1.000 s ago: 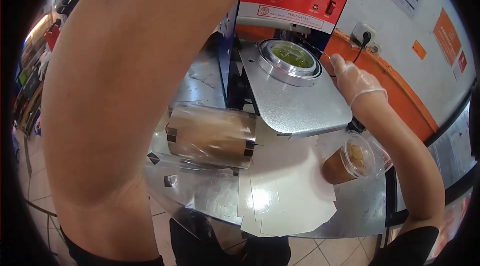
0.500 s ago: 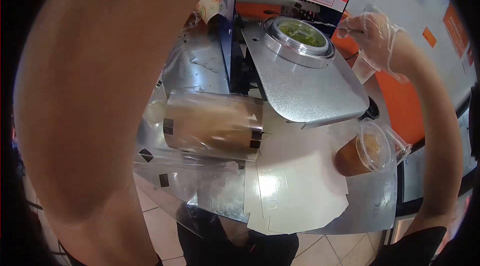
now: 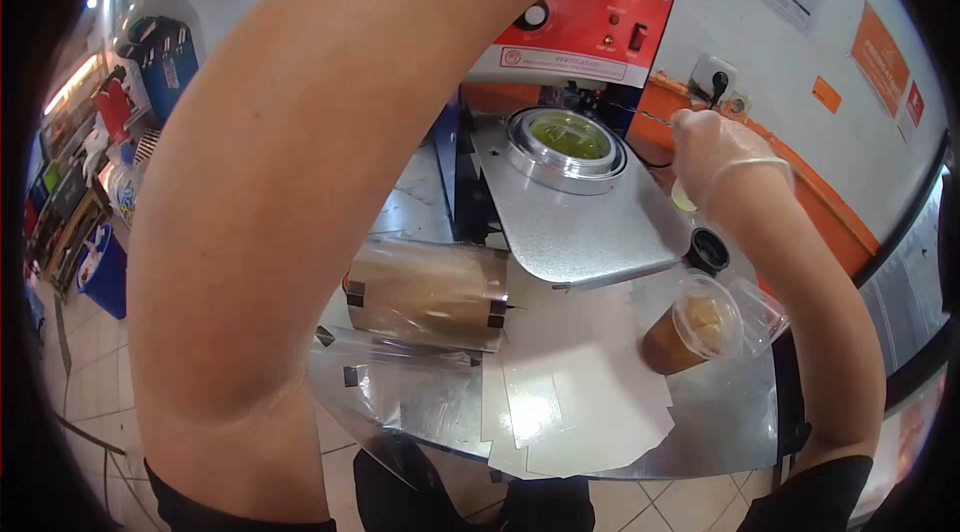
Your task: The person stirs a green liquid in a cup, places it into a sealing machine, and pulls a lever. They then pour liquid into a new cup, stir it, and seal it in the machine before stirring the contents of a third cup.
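Note:
My right hand (image 3: 712, 147), in a clear plastic glove, is closed around the end of a thin twisted metal stem, seemingly a bar spoon (image 3: 650, 116). Its far end reaches toward the red cup sealer (image 3: 590, 27) and cannot be made out. Left of this hand, a clear cup with green contents (image 3: 570, 137) sits in the round metal ring (image 3: 565, 175) of the sealer's tray (image 3: 590, 232). My left arm (image 3: 290, 162) stretches up across the view to the top of the machine; its hand is beyond the upper edge.
A roll of clear film (image 3: 430, 294) with black marks lies left of white cards (image 3: 585, 382). At right stand a cup of brown drink (image 3: 675, 344), a clear lid (image 3: 757, 317) and a black round piece (image 3: 708, 250). A wall socket with plug (image 3: 718, 82) is behind.
The view has shifted, showing more of the sealer's front and the room at left. My right hand still grips the twisted stem beside the sealer. My left arm now reaches farther right across the top.

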Tool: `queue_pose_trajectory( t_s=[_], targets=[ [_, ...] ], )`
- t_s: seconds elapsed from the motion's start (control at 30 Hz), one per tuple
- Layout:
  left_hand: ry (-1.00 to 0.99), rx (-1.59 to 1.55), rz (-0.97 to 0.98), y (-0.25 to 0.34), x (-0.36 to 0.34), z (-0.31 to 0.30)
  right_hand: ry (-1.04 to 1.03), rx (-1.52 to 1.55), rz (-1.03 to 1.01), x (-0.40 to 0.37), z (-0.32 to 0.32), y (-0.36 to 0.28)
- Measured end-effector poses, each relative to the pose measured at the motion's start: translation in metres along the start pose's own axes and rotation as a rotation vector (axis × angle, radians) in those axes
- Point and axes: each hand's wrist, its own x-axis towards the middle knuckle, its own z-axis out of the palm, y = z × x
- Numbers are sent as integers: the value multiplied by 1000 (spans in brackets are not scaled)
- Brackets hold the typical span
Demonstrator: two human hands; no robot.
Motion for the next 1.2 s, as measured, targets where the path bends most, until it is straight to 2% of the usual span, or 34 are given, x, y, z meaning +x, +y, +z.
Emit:
queue_pose_trajectory(
  t_s=[0.1, 0.17, 0.2, 0.27, 0.33, 0.37, 0.43, 0.53, 0.63, 0.77, 0.83, 0.9, 0.93, 1.0, 1.13, 1.2],
  targets=[
    [66, 140, -7, 3, -4, 1, -9, 7, -82, 23, 9, -7],
    [10, 108, 13, 0, -4, -4, -71, -157, -245, 34, 10, -11],
    [-12, 101, 28, -2, -1, -2, -87, -133, -195, 38, 9, -14],
    [-33, 96, 43, -4, 5, -4, -78, -158, -232, 43, 8, -17],
    [-211, 54, 60, -4, 12, -10, -79, -184, -268, 47, 4, -19],
    [-211, 53, 62, -2, 9, -8, -125, -212, -273, 46, -3, -19],
    [5, 104, 3, 2, -1, -1, -174, -237, -274, 40, -14, -15],
    [-68, 107, 13, 1, 6, -2, -150, -102, -174, 26, -19, -4],
    [-5, 123, 22, 1, 0, 1, -127, -107, -89, -2, -30, 0],
    [-79, 79, 15, 5, 1, -3, -122, -11, -106, 1, -22, -6],
    [98, 204, 4, 7, 2, 19, -87, -26, -100, 22, 3, -8],
    [116, 184, 10, 7, 1, 24, -26, -129, -219, 41, 11, -14],
    [130, 168, 17, 7, 2, 25, -24, -126, -215, 44, 8, -12],
    [82, 156, 29, 6, 2, 19, -98, -361, -473, 38, -12, -19],
    [-37, 173, 59, 4, -1, 5, -142, -391, -525, 59, -13, -26],
    [-65, 194, 42, 7, -6, -4, -88, -204, -424, 65, -15, -27]
  ],
)
